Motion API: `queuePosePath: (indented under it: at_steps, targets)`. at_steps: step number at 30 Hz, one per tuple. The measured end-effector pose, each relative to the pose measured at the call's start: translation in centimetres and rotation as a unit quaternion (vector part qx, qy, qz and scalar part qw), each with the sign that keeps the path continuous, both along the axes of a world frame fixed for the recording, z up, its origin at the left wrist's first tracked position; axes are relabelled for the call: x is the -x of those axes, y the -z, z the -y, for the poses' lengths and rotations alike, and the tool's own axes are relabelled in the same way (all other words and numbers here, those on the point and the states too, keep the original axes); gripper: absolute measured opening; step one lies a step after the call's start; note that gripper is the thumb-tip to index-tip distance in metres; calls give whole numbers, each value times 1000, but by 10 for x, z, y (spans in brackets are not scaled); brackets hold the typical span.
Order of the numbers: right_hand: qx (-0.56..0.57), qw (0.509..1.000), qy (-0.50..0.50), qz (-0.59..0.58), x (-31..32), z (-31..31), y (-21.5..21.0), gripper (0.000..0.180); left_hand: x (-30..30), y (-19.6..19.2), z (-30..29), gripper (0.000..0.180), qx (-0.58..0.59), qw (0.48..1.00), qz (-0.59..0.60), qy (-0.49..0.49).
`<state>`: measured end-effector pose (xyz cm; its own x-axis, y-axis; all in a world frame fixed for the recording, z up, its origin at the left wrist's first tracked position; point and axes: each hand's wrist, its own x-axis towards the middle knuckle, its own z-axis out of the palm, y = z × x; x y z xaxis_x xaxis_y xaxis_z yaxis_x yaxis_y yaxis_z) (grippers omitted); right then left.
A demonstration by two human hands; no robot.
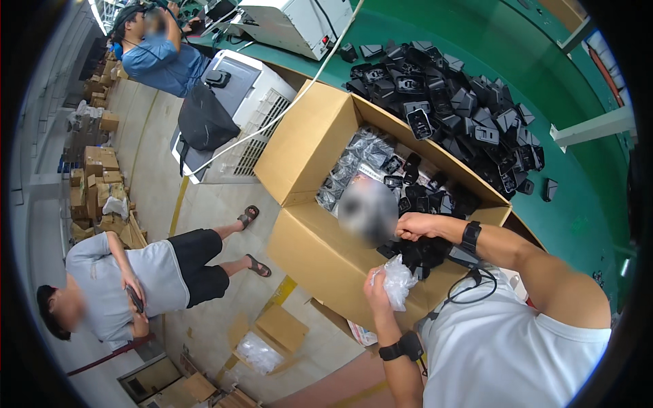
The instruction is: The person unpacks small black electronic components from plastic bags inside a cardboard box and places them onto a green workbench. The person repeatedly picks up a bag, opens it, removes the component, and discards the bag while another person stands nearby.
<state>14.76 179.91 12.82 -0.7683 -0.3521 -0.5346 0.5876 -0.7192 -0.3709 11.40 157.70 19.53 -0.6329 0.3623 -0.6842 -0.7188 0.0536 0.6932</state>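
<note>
At one open box of black cases, too many to count.
Gripping one clear plastic wad in left hand; with right hand curled, cannot tell around what.

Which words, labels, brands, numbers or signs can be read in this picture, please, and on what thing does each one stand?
None reads clearly enough to quote.
Printed sheet inside the open carton: dark characters, small and partly blurred.
Red-and-white printed paper beside the carton: too small to read.
White machine on the green table: any marks are too small to tell.
</note>
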Motion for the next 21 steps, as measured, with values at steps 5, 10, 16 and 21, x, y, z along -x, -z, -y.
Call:
queuePosePath:
  at_steps: [5,10,16,21]
  targets:
    - [-182,964,-130,-146,-3,-14,-27,38,4,-12,-28,25,23,997,-65,32]
    - [-187,943,-178,-209,-7,-22,-54,33,3,-21,-38,56,-4,996,-93,-3]
    - [-231,881,-252,-326,-13,-42,-102,34,24,-8,-32,52,-139,983,96,75]
    - [-219,895,-233,-312,-26,-59,-105,39,3,39,-29,28,-141,984,109,17]
